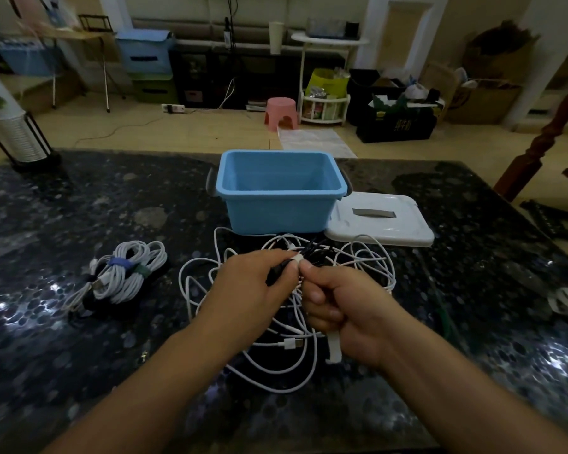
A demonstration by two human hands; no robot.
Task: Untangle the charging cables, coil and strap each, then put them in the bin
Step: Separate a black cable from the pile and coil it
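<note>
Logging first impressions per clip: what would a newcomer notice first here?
Both hands, left and right, pinch cable ends above a white tangle at the table's centre. Behind it stands an open blue bin, its white lid lying to the right. Strapped coils lie to the left.

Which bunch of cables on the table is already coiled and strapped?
The white cable bundle left of both hands, bound with blue and green straps. The tangled white and black cables under the hands are loose.

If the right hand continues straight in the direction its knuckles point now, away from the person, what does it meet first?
Probably the loose loops of the tangled cables lying just beyond the right hand. Behind them sits the white lid, with the blue bin slightly left of that line. Depth is hard to judge from one view.
</note>
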